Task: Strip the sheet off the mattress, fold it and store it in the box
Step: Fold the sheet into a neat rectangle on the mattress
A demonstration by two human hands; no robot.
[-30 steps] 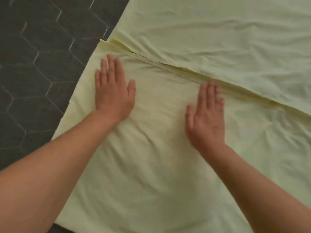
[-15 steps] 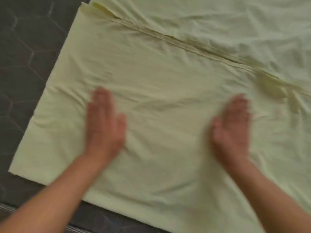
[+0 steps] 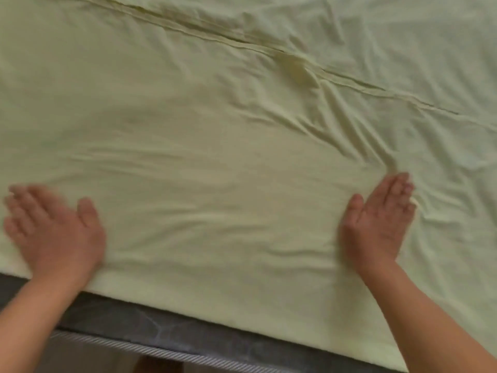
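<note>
Head view: mattress (image 3: 161, 329) edge is showing at six o'clock; my left hand (image 3: 56, 232) and right hand (image 3: 376, 224), fingers (image 3: 398, 187) straight, are pressing the sheet (image 3: 215, 157), seam (image 3: 349, 79) running eleven-to-three o'clock.

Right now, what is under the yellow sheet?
Only a strip of dark grey mattress shows past the near edge of the sheet; the rest of it is covered.

Single head-worn view, close, angled steeply down over the sheet (image 3: 242, 157)
</note>
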